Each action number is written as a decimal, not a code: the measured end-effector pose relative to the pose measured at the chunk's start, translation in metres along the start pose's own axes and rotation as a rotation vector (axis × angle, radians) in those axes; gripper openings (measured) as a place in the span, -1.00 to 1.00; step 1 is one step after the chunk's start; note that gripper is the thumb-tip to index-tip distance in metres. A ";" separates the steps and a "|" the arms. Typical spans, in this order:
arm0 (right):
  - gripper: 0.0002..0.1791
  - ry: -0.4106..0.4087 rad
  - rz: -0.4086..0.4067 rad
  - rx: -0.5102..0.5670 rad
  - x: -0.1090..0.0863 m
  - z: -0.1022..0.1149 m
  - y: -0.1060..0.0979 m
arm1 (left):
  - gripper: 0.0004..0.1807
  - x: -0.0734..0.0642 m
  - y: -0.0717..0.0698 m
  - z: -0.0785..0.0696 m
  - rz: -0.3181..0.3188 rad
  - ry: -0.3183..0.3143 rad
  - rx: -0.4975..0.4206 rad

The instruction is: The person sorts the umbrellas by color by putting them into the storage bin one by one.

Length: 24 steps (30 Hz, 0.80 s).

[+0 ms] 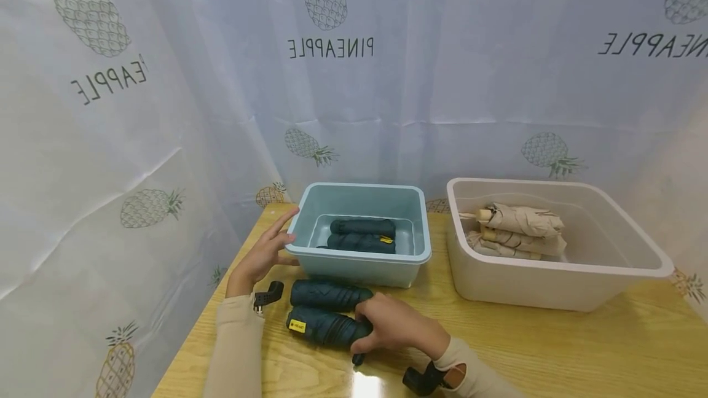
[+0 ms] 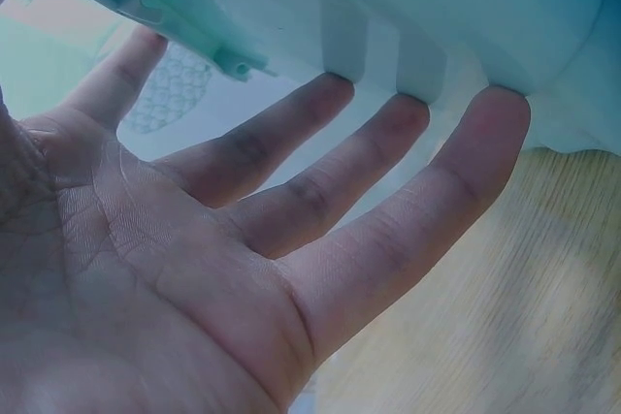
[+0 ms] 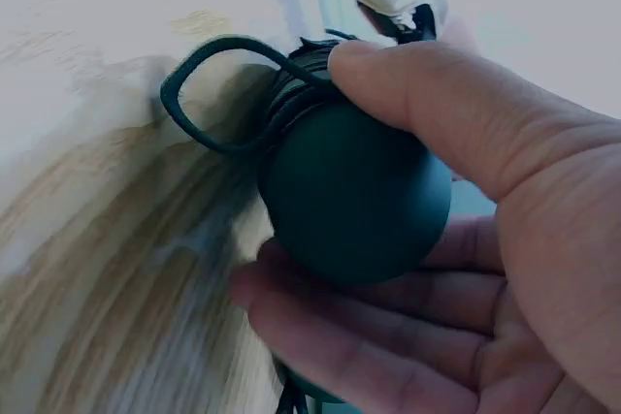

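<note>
On the table lie two dark folded umbrellas side by side. My right hand (image 1: 395, 325) grips the near umbrella (image 1: 326, 327), which has a yellow tag, by its right end. In the right wrist view, thumb and fingers curl round its rounded dark end (image 3: 359, 196), where a wrist loop sticks out. The far umbrella (image 1: 326, 295) lies just beyond it, in front of the light blue bin (image 1: 359, 269). At that bin's left side is my left hand (image 1: 262, 257). The fingers (image 2: 388, 210) are spread and fairly straight, their tips against the bin's wall.
Inside the blue bin lie more dark folded umbrellas (image 1: 362, 242). To the right stands a larger off-white bin (image 1: 553, 284) with several beige folded umbrellas (image 1: 520, 232) in its left part. A pineapple-print curtain (image 1: 387, 91) hangs behind the wooden table (image 1: 553, 349).
</note>
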State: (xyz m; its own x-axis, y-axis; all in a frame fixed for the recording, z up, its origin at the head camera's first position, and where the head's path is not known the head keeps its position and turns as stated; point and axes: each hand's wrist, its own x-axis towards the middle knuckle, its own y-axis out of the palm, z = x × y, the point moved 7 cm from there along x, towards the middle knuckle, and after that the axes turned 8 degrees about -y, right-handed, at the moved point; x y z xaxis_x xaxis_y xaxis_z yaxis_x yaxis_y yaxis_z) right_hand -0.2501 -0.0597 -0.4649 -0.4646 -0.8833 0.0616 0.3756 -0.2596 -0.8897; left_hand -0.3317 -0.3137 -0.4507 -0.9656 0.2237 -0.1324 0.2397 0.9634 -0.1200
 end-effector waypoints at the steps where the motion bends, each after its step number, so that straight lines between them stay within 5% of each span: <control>1: -0.64 -0.010 -0.008 0.020 0.000 0.000 -0.001 | -0.29 0.000 0.000 0.000 0.000 0.001 0.003; 16: -0.69 -0.049 -0.215 0.331 -0.004 -0.003 -0.026 | -0.28 0.001 0.000 0.001 -0.003 0.002 0.010; 24: -0.68 -0.084 -0.201 0.524 -0.009 0.002 -0.036 | -0.27 0.001 0.001 0.000 0.000 0.009 0.002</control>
State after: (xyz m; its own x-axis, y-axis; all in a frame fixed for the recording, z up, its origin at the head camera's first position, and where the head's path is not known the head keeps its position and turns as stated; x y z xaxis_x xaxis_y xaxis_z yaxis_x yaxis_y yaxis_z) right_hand -0.2574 -0.0433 -0.4328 -0.5109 -0.8191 0.2609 0.6441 -0.5658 -0.5148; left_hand -0.3321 -0.3128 -0.4513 -0.9665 0.2249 -0.1237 0.2397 0.9632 -0.1216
